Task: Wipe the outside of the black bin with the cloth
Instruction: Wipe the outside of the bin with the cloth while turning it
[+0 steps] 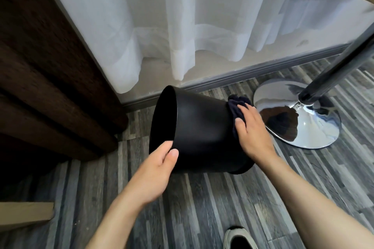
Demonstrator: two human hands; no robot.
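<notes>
The black bin [204, 127] is tipped on its side above the floor, its open mouth facing left and its base to the right. My left hand [155, 170] grips the bin's rim at the lower left, thumb on the outside wall. My right hand [253, 131] presses a dark navy cloth [236, 107] flat against the bin's outer wall near its base. Part of the cloth bunches up above my fingers; the rest is hidden under my palm.
A chrome pedestal base [299, 115] with a dark pole [332, 70] stands right of the bin. White sheer curtains [182, 26] hang behind, a brown curtain [50, 87] at left. Grey wood-pattern floor [202, 208]; my shoe [238, 238] at the bottom.
</notes>
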